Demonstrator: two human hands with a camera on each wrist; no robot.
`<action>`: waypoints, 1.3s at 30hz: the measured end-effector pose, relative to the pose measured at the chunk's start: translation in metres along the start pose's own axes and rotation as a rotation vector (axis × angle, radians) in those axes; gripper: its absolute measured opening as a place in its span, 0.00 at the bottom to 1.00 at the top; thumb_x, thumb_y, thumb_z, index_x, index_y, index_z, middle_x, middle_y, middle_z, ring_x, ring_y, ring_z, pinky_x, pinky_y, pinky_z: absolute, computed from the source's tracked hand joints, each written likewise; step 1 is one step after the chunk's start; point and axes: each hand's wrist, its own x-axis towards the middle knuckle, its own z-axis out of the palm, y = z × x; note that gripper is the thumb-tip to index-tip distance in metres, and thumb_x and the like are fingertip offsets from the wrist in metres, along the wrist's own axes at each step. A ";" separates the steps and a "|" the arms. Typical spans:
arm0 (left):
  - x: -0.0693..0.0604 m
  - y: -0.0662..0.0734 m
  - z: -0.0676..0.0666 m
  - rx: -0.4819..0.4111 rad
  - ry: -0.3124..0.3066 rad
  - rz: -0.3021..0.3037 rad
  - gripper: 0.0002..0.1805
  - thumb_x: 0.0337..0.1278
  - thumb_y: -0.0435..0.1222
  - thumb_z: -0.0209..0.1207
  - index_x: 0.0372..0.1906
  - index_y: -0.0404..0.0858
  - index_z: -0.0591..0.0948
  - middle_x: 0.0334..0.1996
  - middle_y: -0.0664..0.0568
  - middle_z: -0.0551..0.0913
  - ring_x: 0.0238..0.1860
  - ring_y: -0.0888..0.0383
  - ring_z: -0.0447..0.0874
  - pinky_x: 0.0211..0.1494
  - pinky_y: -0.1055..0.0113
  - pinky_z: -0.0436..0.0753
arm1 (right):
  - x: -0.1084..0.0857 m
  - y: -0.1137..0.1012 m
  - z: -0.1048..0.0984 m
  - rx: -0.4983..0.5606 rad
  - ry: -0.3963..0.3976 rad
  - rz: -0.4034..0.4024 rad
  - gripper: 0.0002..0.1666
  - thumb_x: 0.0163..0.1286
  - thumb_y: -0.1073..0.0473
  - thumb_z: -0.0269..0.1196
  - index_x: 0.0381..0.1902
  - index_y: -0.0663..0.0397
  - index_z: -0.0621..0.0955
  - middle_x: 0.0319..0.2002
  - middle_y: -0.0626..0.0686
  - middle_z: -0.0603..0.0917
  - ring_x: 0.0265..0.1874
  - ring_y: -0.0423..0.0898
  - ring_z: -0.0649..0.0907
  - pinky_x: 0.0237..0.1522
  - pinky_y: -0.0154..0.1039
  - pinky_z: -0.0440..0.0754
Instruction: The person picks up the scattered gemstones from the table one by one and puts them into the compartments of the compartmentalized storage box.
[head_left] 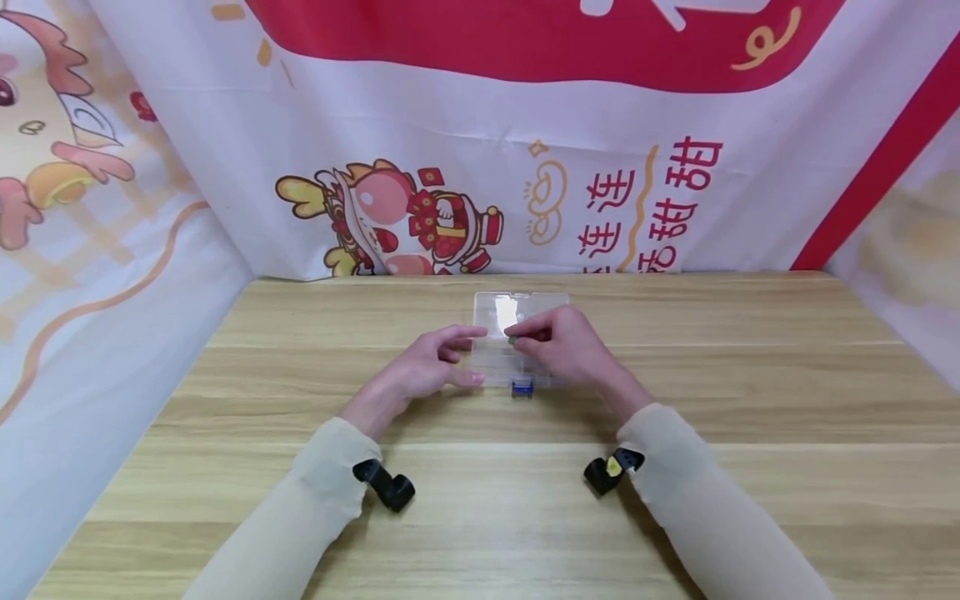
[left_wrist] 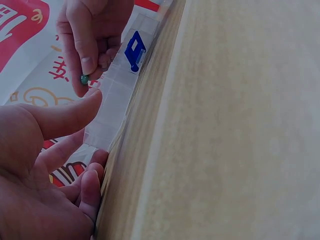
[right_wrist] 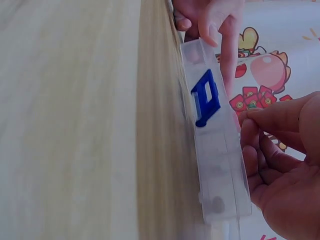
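Note:
A clear plastic compartment box (head_left: 497, 363) stands on the table, its see-through lid (head_left: 486, 310) raised at the back and a blue latch (head_left: 522, 388) at its front. Above the box, my right hand (head_left: 570, 343) pinches a small, shiny green bead (left_wrist: 84, 79) between thumb and index finger. At the box's left end is my left hand (head_left: 431, 362), thumb and fingers extended on either side of the corner; whether they press on it I cannot tell. A blurred dark spot (right_wrist: 217, 204) shows through the box wall near its right end.
The wood-grain table (head_left: 480, 500) runs back to a white and red printed cloth (head_left: 465, 108) hanging behind it. Another printed cloth (head_left: 97, 333) hangs at the left side. Black wrist cameras (head_left: 393, 487) sit on both sleeves.

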 end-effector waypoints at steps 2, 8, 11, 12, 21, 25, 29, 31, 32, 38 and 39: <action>0.000 0.000 0.000 -0.001 0.003 -0.002 0.36 0.61 0.37 0.73 0.73 0.62 0.77 0.74 0.53 0.72 0.67 0.48 0.68 0.72 0.50 0.69 | 0.001 -0.002 0.004 -0.002 0.008 -0.001 0.14 0.76 0.60 0.67 0.55 0.47 0.91 0.50 0.50 0.91 0.45 0.47 0.83 0.47 0.40 0.83; 0.001 -0.001 0.000 0.003 -0.005 0.005 0.36 0.62 0.37 0.73 0.73 0.60 0.77 0.75 0.50 0.72 0.68 0.46 0.67 0.73 0.48 0.69 | 0.004 -0.006 0.013 -0.002 0.019 0.015 0.13 0.76 0.61 0.66 0.54 0.50 0.91 0.47 0.51 0.91 0.43 0.47 0.82 0.45 0.39 0.82; 0.001 -0.001 -0.001 -0.001 -0.006 0.011 0.36 0.61 0.36 0.73 0.74 0.60 0.76 0.75 0.50 0.72 0.68 0.46 0.67 0.73 0.48 0.69 | 0.005 -0.008 0.017 -0.022 0.020 0.012 0.13 0.76 0.61 0.67 0.53 0.50 0.91 0.46 0.51 0.91 0.42 0.47 0.82 0.44 0.38 0.82; 0.001 -0.001 -0.002 -0.003 -0.007 0.014 0.37 0.61 0.36 0.73 0.74 0.60 0.76 0.75 0.50 0.72 0.68 0.46 0.67 0.72 0.48 0.69 | 0.005 -0.009 0.018 -0.032 0.021 0.011 0.12 0.76 0.61 0.67 0.53 0.51 0.91 0.46 0.51 0.91 0.42 0.46 0.82 0.44 0.38 0.82; 0.001 -0.002 0.000 -0.017 -0.006 0.017 0.37 0.60 0.36 0.74 0.73 0.61 0.77 0.75 0.51 0.73 0.68 0.47 0.68 0.69 0.51 0.70 | 0.005 -0.010 0.022 -0.083 0.040 -0.003 0.11 0.74 0.61 0.68 0.51 0.51 0.92 0.46 0.52 0.93 0.45 0.47 0.85 0.50 0.43 0.85; 0.001 -0.002 0.000 -0.019 -0.001 0.019 0.37 0.60 0.36 0.74 0.73 0.60 0.77 0.75 0.51 0.73 0.68 0.47 0.68 0.69 0.51 0.71 | 0.006 -0.011 0.023 -0.093 0.044 0.009 0.11 0.73 0.59 0.69 0.50 0.49 0.92 0.46 0.52 0.92 0.45 0.47 0.85 0.50 0.43 0.85; 0.000 -0.001 0.001 -0.016 0.004 0.007 0.36 0.60 0.36 0.74 0.72 0.61 0.77 0.75 0.52 0.73 0.68 0.47 0.68 0.69 0.50 0.70 | 0.006 -0.011 0.025 -0.089 0.054 0.012 0.10 0.72 0.58 0.71 0.49 0.49 0.93 0.44 0.52 0.92 0.43 0.47 0.84 0.47 0.41 0.84; 0.000 0.000 0.001 -0.017 0.006 0.005 0.36 0.60 0.36 0.74 0.72 0.62 0.77 0.75 0.52 0.73 0.68 0.47 0.68 0.70 0.50 0.70 | 0.006 -0.011 0.025 -0.087 0.060 0.014 0.10 0.72 0.58 0.71 0.48 0.48 0.93 0.43 0.51 0.92 0.43 0.47 0.84 0.47 0.41 0.84; 0.000 0.000 0.000 -0.018 0.006 0.006 0.36 0.60 0.36 0.74 0.72 0.61 0.77 0.75 0.52 0.73 0.68 0.47 0.68 0.70 0.50 0.70 | 0.005 -0.012 0.025 -0.088 0.063 0.014 0.10 0.71 0.58 0.72 0.48 0.48 0.93 0.43 0.51 0.92 0.42 0.47 0.84 0.46 0.40 0.84; -0.002 0.000 0.000 -0.018 0.000 0.011 0.37 0.60 0.36 0.74 0.73 0.61 0.77 0.75 0.51 0.73 0.67 0.47 0.68 0.69 0.51 0.71 | 0.005 -0.012 0.026 -0.093 0.069 0.017 0.09 0.71 0.58 0.72 0.47 0.49 0.93 0.42 0.51 0.91 0.41 0.46 0.83 0.44 0.39 0.83; -0.002 0.000 0.000 -0.018 0.004 0.007 0.37 0.60 0.36 0.74 0.73 0.61 0.77 0.75 0.52 0.73 0.67 0.47 0.69 0.69 0.51 0.71 | 0.005 -0.012 0.026 -0.093 0.068 0.016 0.09 0.71 0.58 0.72 0.47 0.49 0.93 0.41 0.51 0.91 0.41 0.46 0.83 0.44 0.39 0.83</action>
